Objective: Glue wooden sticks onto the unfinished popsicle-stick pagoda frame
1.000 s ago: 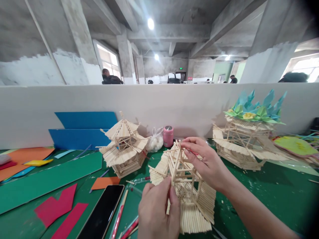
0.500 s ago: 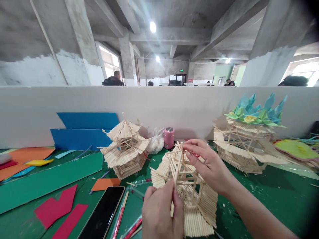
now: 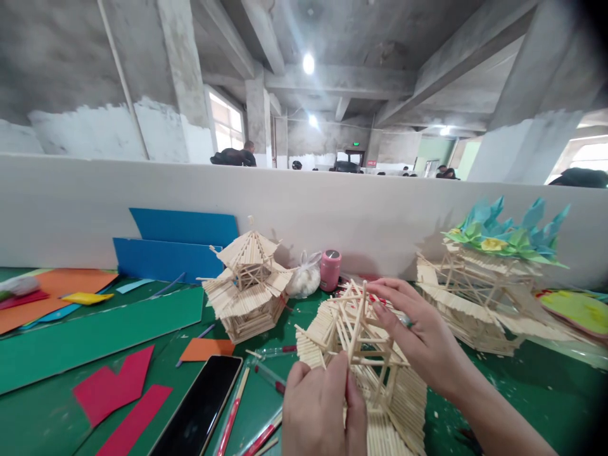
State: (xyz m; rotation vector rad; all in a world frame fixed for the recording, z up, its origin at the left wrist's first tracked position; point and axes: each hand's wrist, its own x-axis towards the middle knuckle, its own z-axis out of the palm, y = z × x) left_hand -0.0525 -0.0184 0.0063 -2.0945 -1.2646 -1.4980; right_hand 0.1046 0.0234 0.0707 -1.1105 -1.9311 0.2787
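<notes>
A pavilion model of thin wooden sticks [image 3: 409, 399] stands on the green table in front of me, its upper frame open. My left hand [image 3: 325, 405] is closed at the near side of that frame, thumb and forefinger pinching the lower end of a slanting wooden stick [image 3: 357, 326]. At the frame's top right, my right hand [image 3: 418, 332] reaches in with bent fingers, the fingertips at the upper end of the stick. What the right fingers grip is too small to make out.
A finished-looking stick pavilion [image 3: 251, 285] stands left, another with paper flowers [image 3: 475, 304] right. A pink jar [image 3: 330, 271] and a white bag [image 3: 304, 278] are behind. A phone [image 3: 199, 405], glue tubes [image 3: 231, 415] and coloured paper [image 3: 114, 386] lie left.
The whole view has shifted and tilted slightly, so the table objects appear a little further right. Both hands stay at the frame, with the right fingers slightly more spread.
</notes>
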